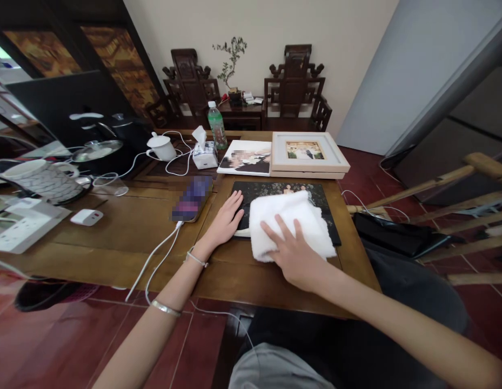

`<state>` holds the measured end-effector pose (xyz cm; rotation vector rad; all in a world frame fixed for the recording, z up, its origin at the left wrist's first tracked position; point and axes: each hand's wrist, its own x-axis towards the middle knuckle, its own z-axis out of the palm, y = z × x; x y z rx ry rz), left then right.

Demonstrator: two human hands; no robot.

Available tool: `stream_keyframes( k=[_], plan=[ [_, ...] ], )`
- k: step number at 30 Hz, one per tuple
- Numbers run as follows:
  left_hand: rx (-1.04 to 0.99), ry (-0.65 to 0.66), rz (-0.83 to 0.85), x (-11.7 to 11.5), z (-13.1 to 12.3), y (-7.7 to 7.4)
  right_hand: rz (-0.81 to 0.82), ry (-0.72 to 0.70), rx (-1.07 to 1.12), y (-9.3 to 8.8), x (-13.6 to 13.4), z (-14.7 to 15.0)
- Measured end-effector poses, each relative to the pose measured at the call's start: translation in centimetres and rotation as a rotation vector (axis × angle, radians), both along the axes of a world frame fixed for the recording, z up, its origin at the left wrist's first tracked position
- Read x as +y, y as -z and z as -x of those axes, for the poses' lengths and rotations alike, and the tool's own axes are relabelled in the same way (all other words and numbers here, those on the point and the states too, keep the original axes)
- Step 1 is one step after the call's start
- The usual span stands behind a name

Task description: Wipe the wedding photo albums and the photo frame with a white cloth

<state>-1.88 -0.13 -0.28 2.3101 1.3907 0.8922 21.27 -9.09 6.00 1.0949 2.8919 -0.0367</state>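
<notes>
A white cloth (289, 213), folded into a thick pad, covers much of a dark photo panel (327, 208). My right hand (299, 259) rests on the cloth with its fingers spread, pressing it against the panel. My left hand (226, 219) lies flat at the panel's left edge, fingers stretched out and empty. Above the cloth, part of the printed picture with figures shows; its lower middle is hidden. To the left of my left hand is a phone (193, 200) with a white charging cable (164, 246) plugged in.
Behind the panel lie a white photo print (245, 158) and a wooden-framed photo (311, 154). A tissue box (205, 155), green bottle (216, 127) and lidded white cup (161, 147) stand further left. A power strip (21, 227) and patterned kettle (46, 178) occupy the left end.
</notes>
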Motion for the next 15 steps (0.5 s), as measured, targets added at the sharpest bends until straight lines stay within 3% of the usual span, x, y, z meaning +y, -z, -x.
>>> stream_keyframes(
  k=[3,6,9,15],
  plan=[
    [-0.012,0.008,-0.008,0.0,0.0,0.0,0.042,-0.021,0.002,-0.4,-1.9,-0.2],
    [-0.017,0.010,-0.005,0.0,0.1,0.0,0.094,-0.016,-0.026,-1.2,-1.6,0.0],
    [-0.019,0.006,0.001,0.0,0.1,0.0,0.130,0.015,-0.047,-2.0,0.9,0.6],
    [-0.042,-0.004,0.014,0.0,0.1,0.1,0.060,0.153,-0.050,-2.3,9.0,2.3]
  ],
)
